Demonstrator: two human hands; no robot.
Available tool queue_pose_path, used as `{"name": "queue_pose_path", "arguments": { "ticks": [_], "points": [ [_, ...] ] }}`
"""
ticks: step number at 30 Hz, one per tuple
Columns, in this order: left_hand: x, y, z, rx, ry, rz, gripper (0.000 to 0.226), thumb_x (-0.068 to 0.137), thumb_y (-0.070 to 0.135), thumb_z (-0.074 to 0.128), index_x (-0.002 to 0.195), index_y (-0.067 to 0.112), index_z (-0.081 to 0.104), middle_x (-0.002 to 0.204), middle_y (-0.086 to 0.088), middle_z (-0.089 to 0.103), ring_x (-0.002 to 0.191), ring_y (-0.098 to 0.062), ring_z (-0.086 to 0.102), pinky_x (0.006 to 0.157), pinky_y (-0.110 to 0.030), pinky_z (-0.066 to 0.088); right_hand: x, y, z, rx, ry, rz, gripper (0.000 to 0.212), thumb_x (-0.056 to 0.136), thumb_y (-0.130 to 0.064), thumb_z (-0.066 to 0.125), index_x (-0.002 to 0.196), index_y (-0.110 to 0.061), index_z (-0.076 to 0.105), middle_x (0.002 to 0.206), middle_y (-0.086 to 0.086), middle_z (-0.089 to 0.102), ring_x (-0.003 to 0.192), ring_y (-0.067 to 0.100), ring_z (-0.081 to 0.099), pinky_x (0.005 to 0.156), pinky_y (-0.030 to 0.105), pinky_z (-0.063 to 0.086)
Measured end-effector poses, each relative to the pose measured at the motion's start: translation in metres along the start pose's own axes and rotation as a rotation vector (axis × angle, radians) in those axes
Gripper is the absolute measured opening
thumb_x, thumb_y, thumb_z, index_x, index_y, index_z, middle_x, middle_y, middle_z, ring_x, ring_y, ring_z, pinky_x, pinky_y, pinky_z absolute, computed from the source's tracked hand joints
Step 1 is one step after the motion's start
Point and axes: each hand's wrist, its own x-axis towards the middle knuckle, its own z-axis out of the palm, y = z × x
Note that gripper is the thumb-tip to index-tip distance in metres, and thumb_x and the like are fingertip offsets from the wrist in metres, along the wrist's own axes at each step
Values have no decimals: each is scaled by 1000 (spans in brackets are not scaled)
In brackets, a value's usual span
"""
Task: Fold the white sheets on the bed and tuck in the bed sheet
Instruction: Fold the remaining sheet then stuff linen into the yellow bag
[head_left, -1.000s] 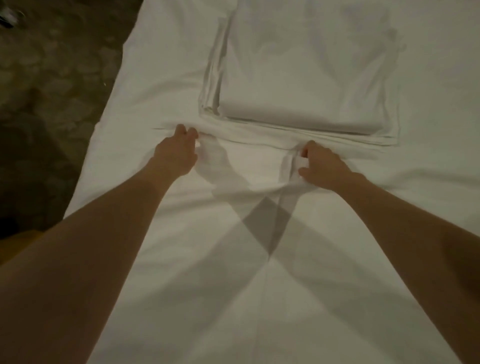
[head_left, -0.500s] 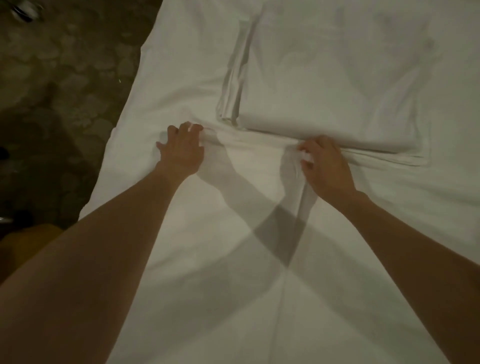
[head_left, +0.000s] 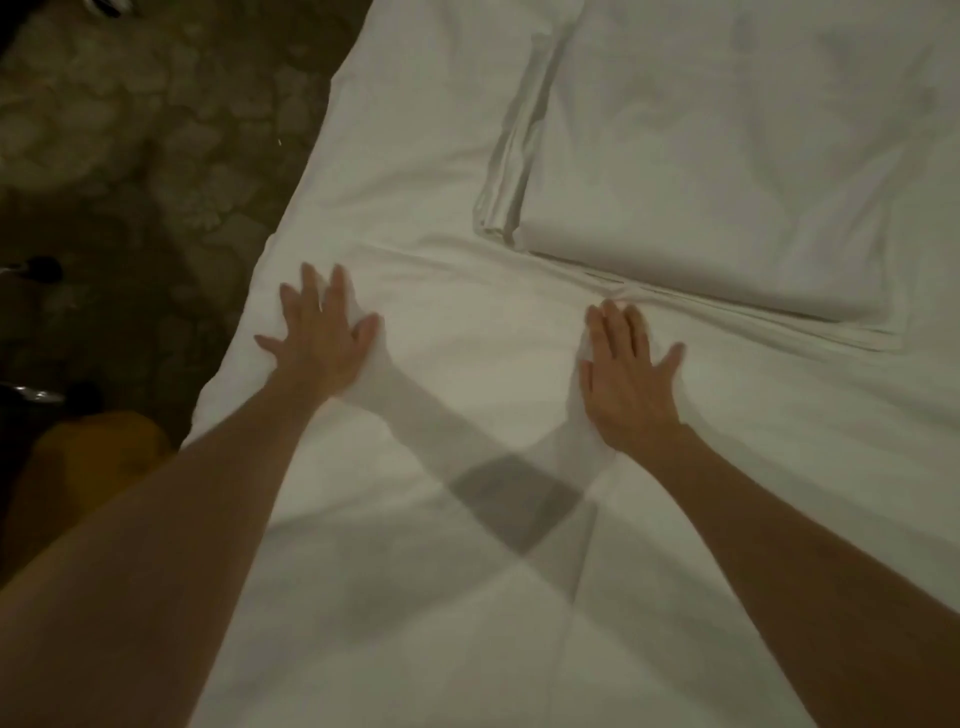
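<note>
A folded stack of white sheets (head_left: 727, 171) lies on the bed at the upper right, its layered edges facing left. The white bed sheet (head_left: 467, 597) covers the mattress and shows creases just below the stack. My left hand (head_left: 322, 332) rests flat on the bed sheet near the bed's left edge, fingers spread, holding nothing. My right hand (head_left: 628, 374) lies flat on the sheet too, fingers apart, its fingertips close to the crease in front of the folded stack. Both arms cast crossing shadows on the sheet.
The bed's left edge (head_left: 260, 291) runs diagonally from the top middle to the lower left. Beyond it is a dark patterned floor (head_left: 130, 130). An orange-brown object (head_left: 93, 457) sits by the bed at the lower left, with dark items beside it.
Both hands let go of the sheet fold they pinched and now lie flat with fingers spread. The left hand moved out toward the bed edge. The view shifted left.
</note>
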Motion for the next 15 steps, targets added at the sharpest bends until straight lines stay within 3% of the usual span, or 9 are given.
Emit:
{"name": "queue_pose_path", "arguments": {
  "ticks": [3,6,10,12,15],
  "points": [
    [-47,-23,36,40,64,55,68,96,57,20,152,31,-9,160,0,-16,147,-26,-13,110,-67,1,-25,-30,21,58,-30,69,68,98,-52,20,153,-20,-5,160,3,-14,146,29,-15,106,70,2],
    [-75,-46,54,97,151,101,65,97,56,17,152,28,-4,161,-3,-10,148,-26,-8,109,-67,-1,-47,-71,37,-1,-5,-35,74,90,-56,4,153,-16,5,160,7,-4,147,32,-6,105,71,3],
    [-122,-60,62,146,267,239,64,94,49,20,152,24,16,160,-8,11,147,-29,11,105,-71,7,-59,-136,56,0,-7,-96,73,91,-52,11,151,-10,20,159,13,12,145,37,10,104,72,9],
    [-146,-67,73,185,159,293,63,93,53,11,151,30,1,161,-3,-5,147,-24,-5,108,-69,2,-56,-164,55,1,-12,-110,69,95,-52,11,153,-14,9,160,14,2,146,36,1,105,71,5],
    [-151,-100,84,102,34,166,63,90,60,-2,146,37,-20,156,5,-27,142,-18,-27,111,-66,-4,-46,-194,53,-43,-32,-248,64,99,-48,19,152,-24,-6,159,9,-15,146,32,-13,107,69,1]
  ]
}}
